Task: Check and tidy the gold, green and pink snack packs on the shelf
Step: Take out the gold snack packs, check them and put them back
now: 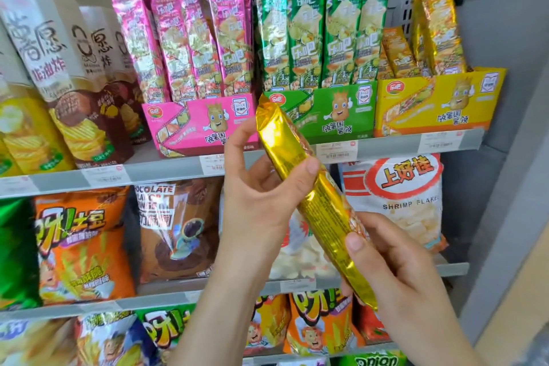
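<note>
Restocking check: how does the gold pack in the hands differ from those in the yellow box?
The held gold pack is slanted; boxed gold packs stand upright. The left hand and right hand grip the held one; the yellow box holds the others. Both: long gold foil.

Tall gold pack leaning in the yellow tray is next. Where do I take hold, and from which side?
Pinch the tall gold pack by its upper half, coming from the front. Its lower end is hidden behind the front wall of the yellow tray, while its top rises free above the shorter packs beside it.
</note>
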Action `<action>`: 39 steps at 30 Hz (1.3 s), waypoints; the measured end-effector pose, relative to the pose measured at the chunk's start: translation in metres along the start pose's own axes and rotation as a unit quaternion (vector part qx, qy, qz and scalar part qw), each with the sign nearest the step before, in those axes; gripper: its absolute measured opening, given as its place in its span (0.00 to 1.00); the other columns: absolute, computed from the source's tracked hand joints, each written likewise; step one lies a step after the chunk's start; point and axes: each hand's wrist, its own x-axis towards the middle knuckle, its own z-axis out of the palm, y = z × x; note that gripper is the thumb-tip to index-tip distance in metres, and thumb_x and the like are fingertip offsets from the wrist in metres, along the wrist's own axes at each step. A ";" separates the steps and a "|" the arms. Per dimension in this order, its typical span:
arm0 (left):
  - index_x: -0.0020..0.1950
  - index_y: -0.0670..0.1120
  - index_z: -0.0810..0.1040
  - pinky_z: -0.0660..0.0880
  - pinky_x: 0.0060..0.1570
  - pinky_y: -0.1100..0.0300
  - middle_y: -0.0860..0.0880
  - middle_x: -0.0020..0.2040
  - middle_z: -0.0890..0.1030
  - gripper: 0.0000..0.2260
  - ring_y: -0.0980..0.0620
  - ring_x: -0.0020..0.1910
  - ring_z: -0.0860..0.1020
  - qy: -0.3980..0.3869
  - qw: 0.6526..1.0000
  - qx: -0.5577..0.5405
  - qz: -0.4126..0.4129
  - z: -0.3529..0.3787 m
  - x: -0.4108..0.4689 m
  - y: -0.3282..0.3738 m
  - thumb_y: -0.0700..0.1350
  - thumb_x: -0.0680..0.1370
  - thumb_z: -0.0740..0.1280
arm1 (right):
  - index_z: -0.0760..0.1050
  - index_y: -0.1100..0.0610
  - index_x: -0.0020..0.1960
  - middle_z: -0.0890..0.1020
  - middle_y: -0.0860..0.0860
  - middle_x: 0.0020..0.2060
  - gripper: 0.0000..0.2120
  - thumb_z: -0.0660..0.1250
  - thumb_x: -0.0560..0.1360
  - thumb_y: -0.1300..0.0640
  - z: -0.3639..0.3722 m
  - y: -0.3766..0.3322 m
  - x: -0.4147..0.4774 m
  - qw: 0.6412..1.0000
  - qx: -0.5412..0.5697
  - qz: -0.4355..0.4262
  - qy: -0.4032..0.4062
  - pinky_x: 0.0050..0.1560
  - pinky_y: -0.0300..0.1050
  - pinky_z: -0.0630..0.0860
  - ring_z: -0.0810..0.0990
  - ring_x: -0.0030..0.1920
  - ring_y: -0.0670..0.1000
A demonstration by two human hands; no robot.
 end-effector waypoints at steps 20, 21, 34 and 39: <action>0.51 0.49 0.81 0.77 0.37 0.62 0.47 0.41 0.84 0.13 0.52 0.38 0.80 -0.011 0.997 -0.043 -0.071 0.002 -0.021 -0.018 0.49 0.68 0.74 | 0.80 0.44 0.52 0.85 0.54 0.42 0.19 0.60 0.74 0.33 -0.009 0.000 0.010 0.987 0.090 0.090 -0.096 0.35 0.43 0.80 0.85 0.37 0.54; 0.54 0.47 0.79 0.78 0.41 0.58 0.46 0.42 0.83 0.14 0.49 0.40 0.80 0.000 0.994 -0.071 -0.077 0.000 -0.020 -0.019 0.47 0.69 0.73 | 0.80 0.45 0.51 0.85 0.56 0.42 0.19 0.61 0.74 0.34 -0.013 -0.001 0.011 0.981 0.113 0.102 -0.123 0.31 0.42 0.78 0.83 0.33 0.54; 0.52 0.45 0.78 0.77 0.48 0.54 0.45 0.44 0.81 0.23 0.48 0.45 0.79 -0.048 0.981 -0.133 -0.135 0.009 -0.031 -0.029 0.46 0.62 0.82 | 0.74 0.51 0.47 0.76 0.51 0.33 0.17 0.60 0.73 0.37 0.005 0.005 0.004 0.977 0.172 0.113 0.060 0.24 0.31 0.70 0.73 0.24 0.41; 0.58 0.46 0.78 0.76 0.55 0.52 0.45 0.51 0.84 0.19 0.45 0.53 0.81 -0.082 0.986 -0.052 -0.138 0.010 -0.040 -0.031 0.45 0.69 0.75 | 0.71 0.45 0.44 0.78 0.45 0.31 0.11 0.60 0.74 0.38 0.009 0.003 0.003 0.990 0.098 0.061 0.081 0.28 0.37 0.72 0.75 0.29 0.42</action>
